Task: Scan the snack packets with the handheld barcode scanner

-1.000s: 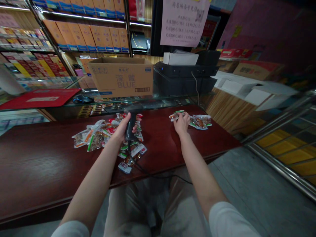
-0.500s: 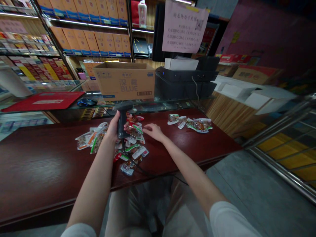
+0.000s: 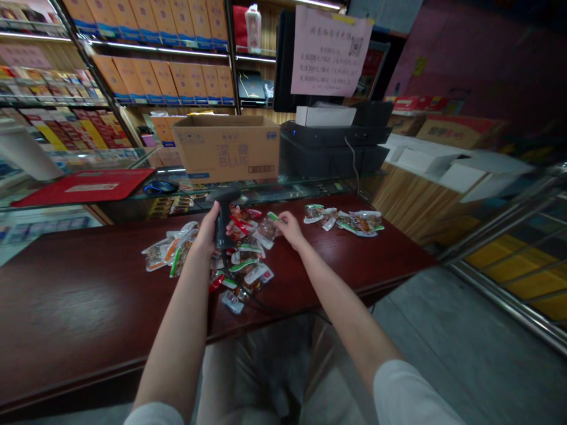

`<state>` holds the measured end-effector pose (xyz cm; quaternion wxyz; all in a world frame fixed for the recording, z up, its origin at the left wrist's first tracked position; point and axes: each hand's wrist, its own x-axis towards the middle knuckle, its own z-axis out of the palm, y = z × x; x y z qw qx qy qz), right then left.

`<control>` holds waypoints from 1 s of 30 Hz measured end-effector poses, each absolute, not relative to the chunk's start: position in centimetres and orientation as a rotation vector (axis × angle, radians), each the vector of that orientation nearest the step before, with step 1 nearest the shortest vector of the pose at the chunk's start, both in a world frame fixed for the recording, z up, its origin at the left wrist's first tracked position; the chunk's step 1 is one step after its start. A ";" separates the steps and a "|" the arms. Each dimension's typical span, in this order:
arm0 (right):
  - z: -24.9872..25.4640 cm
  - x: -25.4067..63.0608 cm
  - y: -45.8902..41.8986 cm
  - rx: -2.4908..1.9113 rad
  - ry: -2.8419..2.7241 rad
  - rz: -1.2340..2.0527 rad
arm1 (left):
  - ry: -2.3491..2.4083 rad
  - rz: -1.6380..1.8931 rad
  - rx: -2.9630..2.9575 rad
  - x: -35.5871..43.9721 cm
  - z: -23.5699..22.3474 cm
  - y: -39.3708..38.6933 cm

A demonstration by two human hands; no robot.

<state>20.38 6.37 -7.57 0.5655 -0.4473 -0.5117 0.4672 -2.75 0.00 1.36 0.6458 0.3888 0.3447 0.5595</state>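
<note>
My left hand (image 3: 207, 232) is wrapped round the handle of a black barcode scanner (image 3: 222, 221), held upright over the snack packets. Between the fingertips of my right hand (image 3: 290, 229) is the green edge of a small clear snack packet (image 3: 267, 230); its lower part hangs by the pile. That pile of small packets (image 3: 248, 268), with green, red and white edges, lies below the scanner. More packets (image 3: 172, 251) lie left of my left wrist. A separate row of packets (image 3: 361, 222) rests to the right of my right hand.
The packets lie on a dark red wooden table (image 3: 88, 295). Behind it, a glass counter bears an open cardboard box (image 3: 228, 150), a computer mouse (image 3: 160, 187), a red mat (image 3: 88, 186) and a black machine (image 3: 332, 147). Metal railings (image 3: 505, 295) stand at right.
My right hand has taken hold of a packet and moved slightly right and up from the pile with it. My left hand still holds the scanner.
</note>
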 end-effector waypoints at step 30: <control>-5.8 32.0 5.4 -0.919 -0.954 1.279 | 0.646 0.935 1.132 5.3 -1.8 -2.0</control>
